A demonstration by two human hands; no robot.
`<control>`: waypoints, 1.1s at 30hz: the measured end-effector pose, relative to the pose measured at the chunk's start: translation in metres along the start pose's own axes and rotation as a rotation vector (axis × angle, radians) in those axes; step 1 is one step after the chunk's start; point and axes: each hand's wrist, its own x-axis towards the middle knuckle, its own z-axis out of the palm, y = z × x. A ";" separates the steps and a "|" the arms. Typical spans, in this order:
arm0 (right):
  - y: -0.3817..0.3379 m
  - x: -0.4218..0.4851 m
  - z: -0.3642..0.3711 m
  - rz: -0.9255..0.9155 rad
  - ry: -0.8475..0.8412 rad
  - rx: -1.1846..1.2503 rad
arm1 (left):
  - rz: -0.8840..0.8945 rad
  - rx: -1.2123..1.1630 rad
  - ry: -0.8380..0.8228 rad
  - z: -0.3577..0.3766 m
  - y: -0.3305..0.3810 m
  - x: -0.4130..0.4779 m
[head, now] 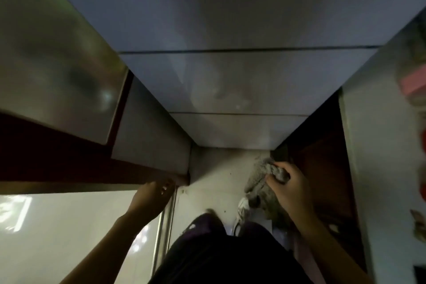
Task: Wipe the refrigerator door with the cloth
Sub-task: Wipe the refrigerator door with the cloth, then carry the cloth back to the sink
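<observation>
One grey cloth (255, 180) is gripped in the right hand (288, 189); the refrigerator door (242, 80) rises on its far side. The left hand (152, 198) hangs open.

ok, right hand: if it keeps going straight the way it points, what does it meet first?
Probably the refrigerator door, at its lowest panel near the right corner. The cloth gripped in the right hand leads and would touch first. Depth is unclear here, so treat this as likely, not certain.

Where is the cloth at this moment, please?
In the head view the grey cloth is at the lower right, bunched in the right hand, near the bottom right corner of the refrigerator door.
</observation>
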 end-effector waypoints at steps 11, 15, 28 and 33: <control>0.030 -0.075 -0.012 0.203 0.253 0.076 | 0.188 0.141 -0.252 0.009 0.043 0.046; 0.023 -0.101 -0.001 0.309 0.424 0.097 | 0.340 0.220 -0.376 0.016 0.060 0.082; -0.003 -0.285 0.098 0.765 1.043 0.421 | 0.845 0.586 -0.703 0.043 0.113 0.079; 0.006 -0.372 0.150 0.938 1.279 0.587 | 1.026 0.754 -0.796 0.089 0.145 0.018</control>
